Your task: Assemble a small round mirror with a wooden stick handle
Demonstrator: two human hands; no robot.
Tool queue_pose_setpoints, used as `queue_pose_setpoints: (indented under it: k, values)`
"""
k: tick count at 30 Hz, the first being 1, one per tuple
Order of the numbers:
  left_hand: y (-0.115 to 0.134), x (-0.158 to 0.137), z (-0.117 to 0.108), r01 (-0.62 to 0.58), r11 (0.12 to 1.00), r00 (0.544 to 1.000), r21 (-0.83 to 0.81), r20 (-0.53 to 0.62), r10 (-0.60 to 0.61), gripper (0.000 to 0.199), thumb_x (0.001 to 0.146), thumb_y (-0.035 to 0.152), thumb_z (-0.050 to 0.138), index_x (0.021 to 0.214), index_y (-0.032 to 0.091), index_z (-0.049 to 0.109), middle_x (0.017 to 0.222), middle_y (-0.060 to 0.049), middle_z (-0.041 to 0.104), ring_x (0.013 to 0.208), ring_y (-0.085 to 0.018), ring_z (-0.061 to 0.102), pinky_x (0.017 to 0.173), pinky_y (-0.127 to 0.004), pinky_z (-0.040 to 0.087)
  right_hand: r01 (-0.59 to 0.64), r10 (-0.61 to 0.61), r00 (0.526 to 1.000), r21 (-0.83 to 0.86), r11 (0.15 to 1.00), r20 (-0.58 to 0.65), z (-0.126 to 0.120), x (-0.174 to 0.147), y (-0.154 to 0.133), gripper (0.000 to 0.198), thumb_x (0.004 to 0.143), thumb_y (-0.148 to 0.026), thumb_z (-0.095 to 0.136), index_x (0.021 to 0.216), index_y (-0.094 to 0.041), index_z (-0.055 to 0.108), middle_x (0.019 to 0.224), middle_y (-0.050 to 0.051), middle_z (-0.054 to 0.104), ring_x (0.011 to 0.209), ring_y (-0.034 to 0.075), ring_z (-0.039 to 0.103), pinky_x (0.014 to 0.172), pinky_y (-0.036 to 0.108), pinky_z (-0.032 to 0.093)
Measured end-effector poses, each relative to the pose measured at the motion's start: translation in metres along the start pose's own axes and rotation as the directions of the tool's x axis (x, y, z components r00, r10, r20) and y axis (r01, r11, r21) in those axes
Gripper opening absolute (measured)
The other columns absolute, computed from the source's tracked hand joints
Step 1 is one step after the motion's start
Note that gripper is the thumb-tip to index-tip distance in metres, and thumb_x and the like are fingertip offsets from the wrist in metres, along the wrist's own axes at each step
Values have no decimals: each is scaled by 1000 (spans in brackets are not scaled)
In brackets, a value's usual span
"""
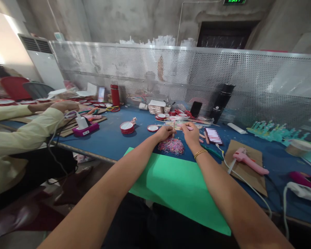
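My left hand (166, 132) is closed on a thin, pale pinkish stick (174, 126) that stands upright from its fingertips. Close beside it, my right hand (192, 135) pinches a short pink rod (189, 128); its exact kind is too small to make out. Just below both hands lies a tangled pile of thin multicoloured loops or threads (172, 146), pink and purple for the most part. A bright green sheet (176, 186) spreads under my forearms and hangs over the table's near edge. Several pale pink sticks (202, 136) lie by my right hand.
A pink glue gun (250, 162) rests on cardboard (232, 148) at right, near a phone (214, 136) and cable. Red-rimmed round tins (126, 127) stand left of centre. A black bottle (223, 102) leans against the perforated metal screen (145, 62). A co-worker's hands (67, 105) are at far left.
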State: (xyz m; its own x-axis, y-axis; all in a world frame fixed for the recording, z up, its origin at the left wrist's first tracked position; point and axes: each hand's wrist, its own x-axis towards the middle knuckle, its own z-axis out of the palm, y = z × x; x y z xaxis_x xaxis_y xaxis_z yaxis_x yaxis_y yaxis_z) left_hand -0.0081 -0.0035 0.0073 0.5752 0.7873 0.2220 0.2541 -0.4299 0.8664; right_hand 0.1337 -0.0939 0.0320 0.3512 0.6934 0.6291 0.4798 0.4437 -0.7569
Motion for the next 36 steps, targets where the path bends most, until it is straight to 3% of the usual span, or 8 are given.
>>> queue_pose_setpoints:
  k: [17,23,29,36]
  values:
    - [2,-1,1,-10,999,1000,-42,12,11,30,73,42,58,74,12,64,60,1,58,57,-9,47,58,-23,36,43,-42,999,-7,999,35,2,-1,-3,20,78,-36,49,69,-21,59,71,0,66,71,17,56,70,28,40]
    - [2,-2,1,22,1000,1000,0,14,-22,30,73,42,57,77,13,63,59,2,56,51,-8,42,52,-22,30,-5,5,1000,-18,1000,-14,0,0,0,20,77,-35,48,68,-21,58,70,0,65,69,17,56,70,28,40]
    - [5,-4,1,2,1000,1000,-10,10,-2,34,73,45,57,76,12,63,61,1,58,53,-8,42,52,-22,30,57,-56,997,-14,998,43,1,-2,-5,21,78,-36,48,71,-21,60,72,0,66,71,17,56,71,28,40]
    - [5,-3,1,35,999,999,-36,12,-35,35,72,46,59,78,12,64,59,2,56,51,-8,41,52,-23,30,19,-20,1000,-22,1000,-7,0,0,-2,21,78,-36,48,69,-21,59,71,0,66,71,17,57,71,28,40]
